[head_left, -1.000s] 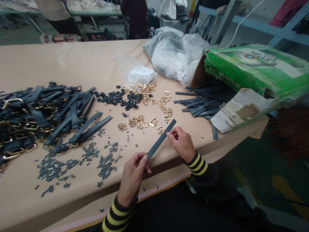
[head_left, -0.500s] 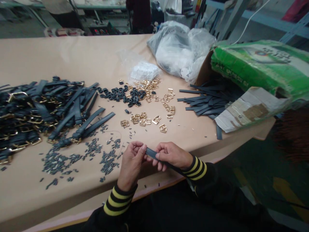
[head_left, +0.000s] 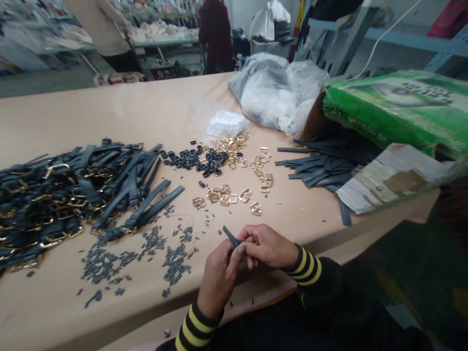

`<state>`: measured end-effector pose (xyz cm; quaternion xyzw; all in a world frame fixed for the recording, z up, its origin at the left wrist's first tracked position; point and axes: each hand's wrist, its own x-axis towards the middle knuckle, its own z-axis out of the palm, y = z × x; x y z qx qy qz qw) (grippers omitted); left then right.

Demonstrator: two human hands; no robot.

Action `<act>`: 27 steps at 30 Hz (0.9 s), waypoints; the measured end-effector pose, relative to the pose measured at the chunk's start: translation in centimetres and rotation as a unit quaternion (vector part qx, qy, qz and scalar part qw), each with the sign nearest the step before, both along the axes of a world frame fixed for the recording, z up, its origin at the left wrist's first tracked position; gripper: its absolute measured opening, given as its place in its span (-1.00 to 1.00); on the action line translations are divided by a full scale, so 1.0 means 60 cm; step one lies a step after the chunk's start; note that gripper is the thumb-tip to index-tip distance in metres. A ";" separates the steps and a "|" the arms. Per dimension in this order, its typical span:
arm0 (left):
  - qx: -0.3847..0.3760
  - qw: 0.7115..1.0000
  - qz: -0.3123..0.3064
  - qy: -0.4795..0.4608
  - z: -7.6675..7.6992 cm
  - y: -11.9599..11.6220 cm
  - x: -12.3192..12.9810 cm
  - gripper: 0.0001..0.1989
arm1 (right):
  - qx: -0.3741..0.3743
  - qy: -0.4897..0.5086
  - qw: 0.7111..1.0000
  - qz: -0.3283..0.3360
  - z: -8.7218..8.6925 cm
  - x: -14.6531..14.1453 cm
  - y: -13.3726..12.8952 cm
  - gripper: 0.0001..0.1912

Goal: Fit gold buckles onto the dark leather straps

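Observation:
A dark blue-grey strap (head_left: 230, 236) is pinched between my two hands near the table's front edge, its free end pointing up and away from me. My left hand (head_left: 221, 273) grips it from the left with the thumb on top. My right hand (head_left: 266, 247) closes on it from the right, fingers curled; the rest of the strap is hidden by the hands. Just beyond lie gold buckles (head_left: 219, 195). Small dark offcuts (head_left: 175, 263) are scattered to the left of my hands.
Finished-looking straps with gold buckles (head_left: 113, 190) are heaped at left. Dark loops (head_left: 208, 161) lie mid-table. Plain straps (head_left: 314, 163) spill from a green box (head_left: 395, 107) at right. A plastic bag (head_left: 274, 92) sits behind. Two people stand beyond the table.
My left hand has moved along the strap towards my right hand, and the two now meet. The strap's end has swung to point away from me. The camera view has shifted slightly.

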<state>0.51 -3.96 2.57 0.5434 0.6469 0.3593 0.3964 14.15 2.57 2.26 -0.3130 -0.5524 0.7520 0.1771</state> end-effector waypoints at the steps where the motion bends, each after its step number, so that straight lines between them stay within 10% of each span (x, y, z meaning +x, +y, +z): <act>1: -0.014 1.000 -0.014 0.015 -0.001 0.002 -0.006 -0.74 | 0.014 -0.011 1.000 0.022 0.000 0.001 0.003 -0.95; 13: -0.104 0.968 -0.159 -0.166 0.020 0.044 -0.065 -0.58 | -0.116 0.141 0.983 0.010 -0.014 0.005 0.037 -0.80; 16: 0.048 0.998 -0.006 0.032 0.012 0.097 -0.110 -0.80 | -0.200 0.177 0.959 -0.097 -0.028 -0.002 0.051 -0.77; 18: 0.161 0.965 0.054 0.199 0.006 0.146 -0.142 -0.75 | -0.241 0.179 0.949 -0.095 -0.033 -0.003 0.058 -0.75; 27: 0.116 0.958 -0.035 0.259 -0.011 0.271 -0.200 -0.95 | -0.244 0.176 0.953 -0.035 -0.039 -0.003 0.060 -0.72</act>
